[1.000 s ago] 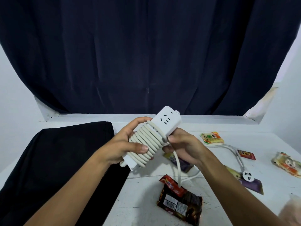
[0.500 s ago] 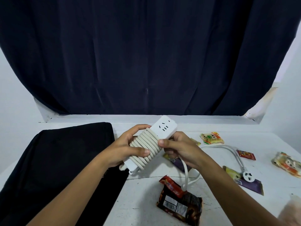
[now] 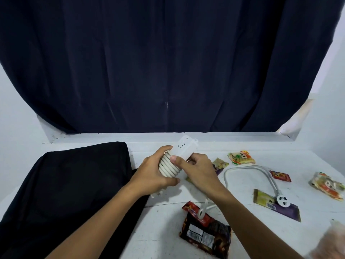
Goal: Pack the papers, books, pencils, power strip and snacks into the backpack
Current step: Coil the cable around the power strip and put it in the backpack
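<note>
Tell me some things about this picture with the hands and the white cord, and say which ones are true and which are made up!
1. Both hands hold the power strip. True: the left hand grips the part wound with cord and the right hand holds it too.
2. The plug is tucked into the coil. False: it lies on the table, resting on a purple snack packet.
3. The black backpack lies to the left of the hands. True.
4. All the cord is wound up. False: a loose length of cord trails across the table.
5. The dark snack bag is inside the backpack. False: it lies on the table near the right forearm.
</note>
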`<state>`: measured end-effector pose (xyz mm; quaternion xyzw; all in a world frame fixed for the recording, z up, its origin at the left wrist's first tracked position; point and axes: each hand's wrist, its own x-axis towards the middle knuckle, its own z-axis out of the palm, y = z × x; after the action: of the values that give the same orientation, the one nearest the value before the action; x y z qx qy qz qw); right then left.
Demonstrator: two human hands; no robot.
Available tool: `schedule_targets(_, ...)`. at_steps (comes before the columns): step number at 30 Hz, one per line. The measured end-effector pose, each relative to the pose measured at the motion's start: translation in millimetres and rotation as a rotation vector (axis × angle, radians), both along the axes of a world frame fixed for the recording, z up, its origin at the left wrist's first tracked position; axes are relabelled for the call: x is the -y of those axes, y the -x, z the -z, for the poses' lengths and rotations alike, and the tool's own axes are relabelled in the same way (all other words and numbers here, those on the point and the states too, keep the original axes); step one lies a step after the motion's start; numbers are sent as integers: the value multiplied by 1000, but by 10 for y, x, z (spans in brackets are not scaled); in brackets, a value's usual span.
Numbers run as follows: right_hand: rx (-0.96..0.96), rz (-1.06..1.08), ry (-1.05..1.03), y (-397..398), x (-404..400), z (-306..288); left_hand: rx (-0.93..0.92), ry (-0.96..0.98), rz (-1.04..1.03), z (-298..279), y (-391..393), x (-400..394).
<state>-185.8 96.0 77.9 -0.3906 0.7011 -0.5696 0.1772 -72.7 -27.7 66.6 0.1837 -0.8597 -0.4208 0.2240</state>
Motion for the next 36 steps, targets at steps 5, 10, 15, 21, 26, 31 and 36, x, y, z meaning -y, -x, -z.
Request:
schedule_targets(5,218,-85,-135,9,-101,-72,-63,17,-158,-52,45,65)
schedule_targets(10,396,-181,-223,44,-208,-120,99,347,-365,-142,63,140)
schedule_targets(15,109,-124,-254,-9,-231,-87,254,659,-386,-133,102,178)
schedule_targets(21,-447,-23,-302,-48,-244,-128,474,744,-235,-119,78,143)
schedule_targets(26,-610,-76,-180,-35,-247,-246,589,684,153,-259,14,8)
schedule_targets(31,-290,-101,-162,277,-203,-327,513,444,335,-157,-59,-23)
schedule_targets(36,141,-298,-138,473,-248,-302,263,10,476,-135,-121,-137)
